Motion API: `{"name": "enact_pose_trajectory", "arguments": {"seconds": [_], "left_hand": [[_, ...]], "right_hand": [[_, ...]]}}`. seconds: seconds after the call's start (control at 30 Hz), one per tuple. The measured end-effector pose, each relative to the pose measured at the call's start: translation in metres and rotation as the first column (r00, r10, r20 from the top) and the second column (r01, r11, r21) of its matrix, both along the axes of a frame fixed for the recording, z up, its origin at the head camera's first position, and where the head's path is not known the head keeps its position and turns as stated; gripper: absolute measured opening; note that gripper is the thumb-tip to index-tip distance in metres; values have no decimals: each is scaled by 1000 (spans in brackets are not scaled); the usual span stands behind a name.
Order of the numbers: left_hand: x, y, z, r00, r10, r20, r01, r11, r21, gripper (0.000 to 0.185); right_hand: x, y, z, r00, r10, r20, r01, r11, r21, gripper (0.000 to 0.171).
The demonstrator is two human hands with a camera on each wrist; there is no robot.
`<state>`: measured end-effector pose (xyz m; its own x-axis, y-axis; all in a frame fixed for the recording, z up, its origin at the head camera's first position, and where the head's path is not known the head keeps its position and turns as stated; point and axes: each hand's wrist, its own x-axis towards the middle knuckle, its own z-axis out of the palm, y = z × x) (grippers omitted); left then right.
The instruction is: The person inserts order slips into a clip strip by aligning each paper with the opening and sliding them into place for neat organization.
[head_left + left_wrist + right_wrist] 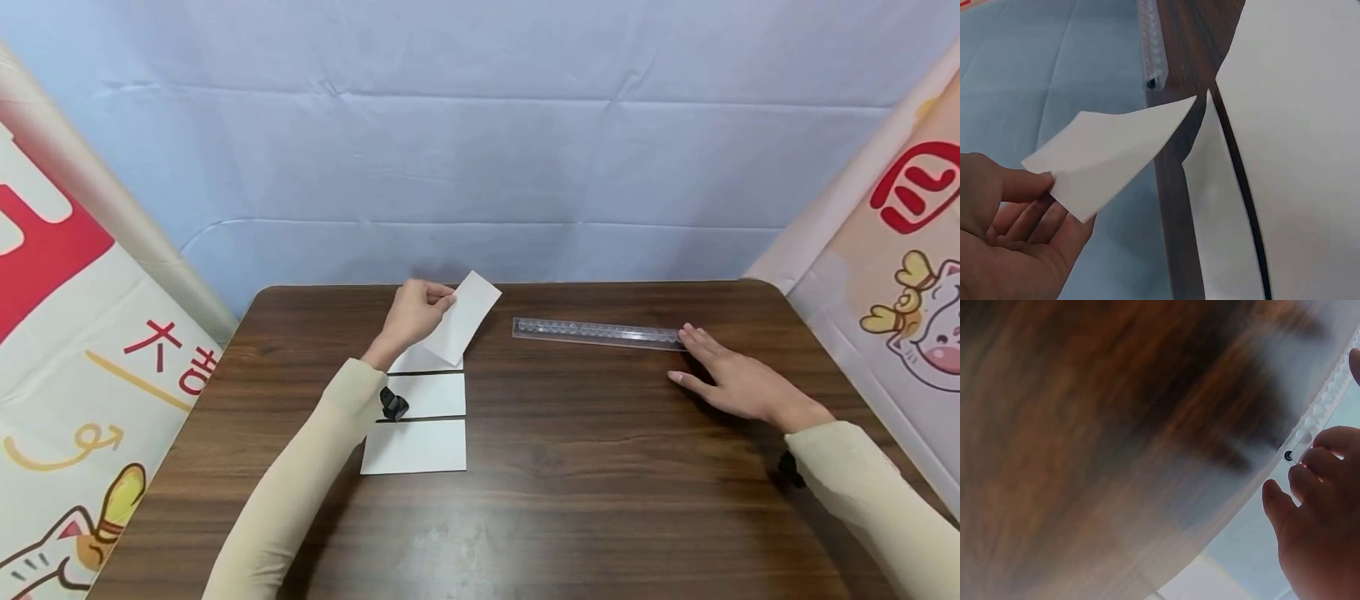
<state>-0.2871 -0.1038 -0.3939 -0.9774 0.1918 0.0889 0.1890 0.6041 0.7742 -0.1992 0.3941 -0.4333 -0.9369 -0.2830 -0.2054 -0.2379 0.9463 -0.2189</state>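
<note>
My left hand (413,316) pinches a small white paper slip (465,317) by one corner and holds it lifted above the far end of a white sheet (420,417) crossed by black lines. In the left wrist view the slip (1110,150) hangs from thumb and fingers (1029,219) over the table edge. My right hand (731,379) lies flat on the brown table (585,467), fingertips touching the right end of a clear plastic ruler (596,332). In the right wrist view the ruler end (1310,434) sits by my fingers (1319,475).
A blue cloth backdrop (480,150) hangs behind the table. Printed banners stand at the left (67,350) and right (900,275). A small black device (393,405) is strapped at my left wrist.
</note>
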Motion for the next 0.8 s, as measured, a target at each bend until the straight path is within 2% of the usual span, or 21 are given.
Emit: {"name": "enact_pose_trajectory", "arguments": {"seconds": [0.13,0.27,0.4,0.53,0.63,0.8], "left_hand": [[4,4,-3,999,15,39,-16,1000,13,28],[9,9,-6,990,18,140,-33,994,100,30],[11,12,-9,962,8,273,-71,972,223,33],[10,15,-14,929,-1,369,-124,940,317,35],[10,16,-17,908,-6,419,-157,922,355,35],[10,17,-23,885,-4,465,-185,915,359,35]], "right_hand": [[-1,0,0,1000,4,4,-4,1000,-3,96],[0,0,0,1000,6,5,-6,1000,-3,96],[1,0,0,1000,7,0,-7,1000,-7,96],[2,-1,0,1000,7,-2,-7,1000,-10,96],[2,-1,1,1000,8,-3,-8,1000,-12,96],[2,-1,1,1000,10,-6,-10,1000,-12,97]]}}
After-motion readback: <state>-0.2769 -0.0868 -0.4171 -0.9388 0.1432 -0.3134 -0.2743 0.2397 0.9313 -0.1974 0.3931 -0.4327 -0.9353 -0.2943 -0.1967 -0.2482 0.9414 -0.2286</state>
